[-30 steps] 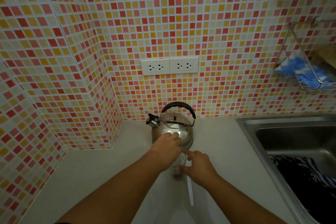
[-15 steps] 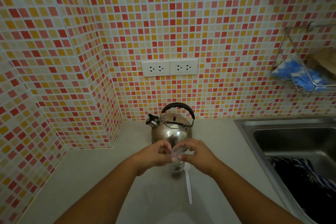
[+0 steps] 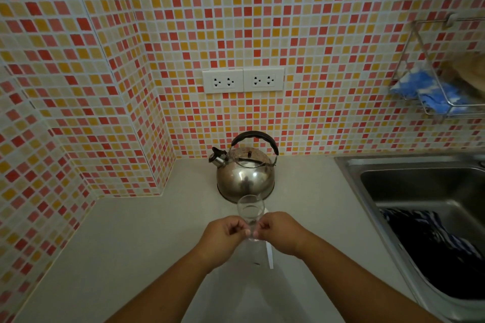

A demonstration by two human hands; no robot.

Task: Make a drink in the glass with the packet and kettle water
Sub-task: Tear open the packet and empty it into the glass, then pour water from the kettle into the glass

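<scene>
A clear empty-looking glass (image 3: 250, 211) stands on the pale counter (image 3: 147, 249), just in front of the steel kettle (image 3: 245, 178) with the black handle. My left hand (image 3: 225, 233) and my right hand (image 3: 280, 231) meet fingertip to fingertip in front of the glass's lower half. Both pinch a small packet (image 3: 248, 231), of which only a pale sliver shows between the fingers. A white spoon (image 3: 269, 257) lies on the counter under my right hand, its handle pointing toward me.
A steel sink (image 3: 409, 191) with a dark striped cloth (image 3: 441, 252) in it takes up the right side. A wire rack (image 3: 443, 102) with a blue cloth hangs on the tiled wall above it. Two wall sockets (image 3: 242, 81) sit behind the kettle.
My left hand left the kettle and joined my right hand at the glass. Both hands then dropped from over the glass's rim to in front of it, pinched together.
</scene>
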